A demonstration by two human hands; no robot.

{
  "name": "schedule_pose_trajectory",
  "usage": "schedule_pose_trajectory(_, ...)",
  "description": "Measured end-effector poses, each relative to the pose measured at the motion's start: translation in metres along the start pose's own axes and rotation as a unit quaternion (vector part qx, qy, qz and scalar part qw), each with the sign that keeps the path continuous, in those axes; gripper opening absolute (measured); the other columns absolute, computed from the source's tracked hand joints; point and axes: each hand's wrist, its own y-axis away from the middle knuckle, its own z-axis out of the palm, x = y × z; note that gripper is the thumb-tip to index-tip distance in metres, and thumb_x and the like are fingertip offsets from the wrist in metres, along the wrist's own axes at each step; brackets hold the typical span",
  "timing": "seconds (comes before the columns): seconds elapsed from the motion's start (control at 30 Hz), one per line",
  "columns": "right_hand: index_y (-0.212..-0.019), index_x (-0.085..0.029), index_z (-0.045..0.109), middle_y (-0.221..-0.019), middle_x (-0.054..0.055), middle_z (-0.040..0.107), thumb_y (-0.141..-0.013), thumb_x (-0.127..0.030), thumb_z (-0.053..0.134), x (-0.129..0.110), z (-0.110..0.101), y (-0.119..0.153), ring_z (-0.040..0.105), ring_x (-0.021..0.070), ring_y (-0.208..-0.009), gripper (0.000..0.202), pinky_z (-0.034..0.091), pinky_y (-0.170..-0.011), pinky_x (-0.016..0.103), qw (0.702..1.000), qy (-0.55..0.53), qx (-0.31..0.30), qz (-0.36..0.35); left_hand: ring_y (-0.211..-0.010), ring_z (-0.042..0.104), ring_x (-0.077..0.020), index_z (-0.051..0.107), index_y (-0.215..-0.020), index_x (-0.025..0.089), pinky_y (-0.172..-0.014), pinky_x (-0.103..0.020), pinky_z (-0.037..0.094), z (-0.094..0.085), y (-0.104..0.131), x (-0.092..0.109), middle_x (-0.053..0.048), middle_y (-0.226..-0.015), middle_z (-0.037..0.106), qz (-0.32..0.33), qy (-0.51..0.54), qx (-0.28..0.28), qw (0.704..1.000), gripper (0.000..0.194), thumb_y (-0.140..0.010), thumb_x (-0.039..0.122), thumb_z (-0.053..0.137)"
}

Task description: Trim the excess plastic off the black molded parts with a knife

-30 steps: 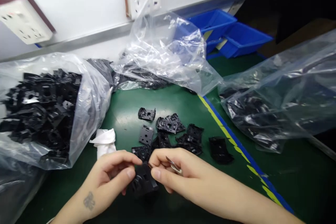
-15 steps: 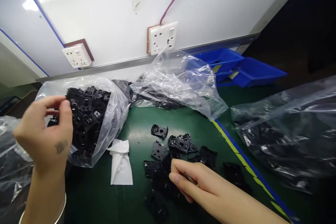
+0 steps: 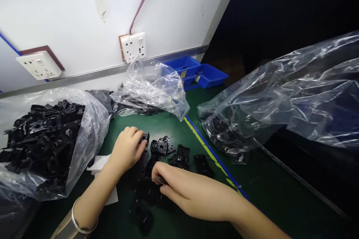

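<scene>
My left hand [image 3: 127, 148] is over the green table, its thumb and fingers closed on a small black plastic part [image 3: 145, 137]. To its right, my right hand [image 3: 171, 185] is closed low over a dark pile of black parts [image 3: 147, 192]; what its fingers hold is a thin dark object too hidden to name. Several more black parts [image 3: 183, 154] lie just beyond my right hand. A white tissue [image 3: 101, 163] is partly covered by my left forearm. An open clear bag [image 3: 97, 119] full of black parts stands at the left.
Another clear bag [image 3: 151, 86] lies by the wall, near two blue bins [image 3: 211, 75]. A large clear bag [image 3: 252, 101] with black parts spreads on the right. Blue and yellow tape [image 3: 210, 149] crosses the table. Power sockets [image 3: 134, 47] are on the wall.
My left hand has moved right, from the bag of parts to the table beside my right hand. The view has turned right. My right hand stays closed over the pile.
</scene>
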Motion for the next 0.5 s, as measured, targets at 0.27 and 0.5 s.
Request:
schedule_pose_trajectory(0.27,-0.096,-0.018,0.049,-0.100,0.006,0.059,-0.096,-0.013,0.041,0.011,-0.002,-0.014,0.057,0.0188,-0.090,0.010,0.046,-0.078,0.032,0.993,-0.078,0.090,-0.010,-0.096,0.060,-0.0212,0.058,-0.112,0.016,-0.082,-0.041,0.052,0.007,-0.006,-0.011,-0.007,-0.110,0.060,-0.085,0.075,-0.108,0.988,0.027,-0.091,0.031,0.060)
schedule_pose_trajectory(0.5,-0.115,-0.021,0.062,-0.094,0.002,0.063,-0.095,-0.017,0.051,0.010,-0.002,-0.011,0.060,0.0164,-0.089,0.024,0.045,-0.085,0.029,0.986,-0.107,0.082,-0.101,-0.074,0.051,-0.0146,0.057,-0.093,0.018,-0.070,-0.030,0.043,-0.027,0.019,-0.012,0.000,-0.084,0.052,-0.194,0.234,-0.093,0.948,0.009,-0.084,0.019,0.058)
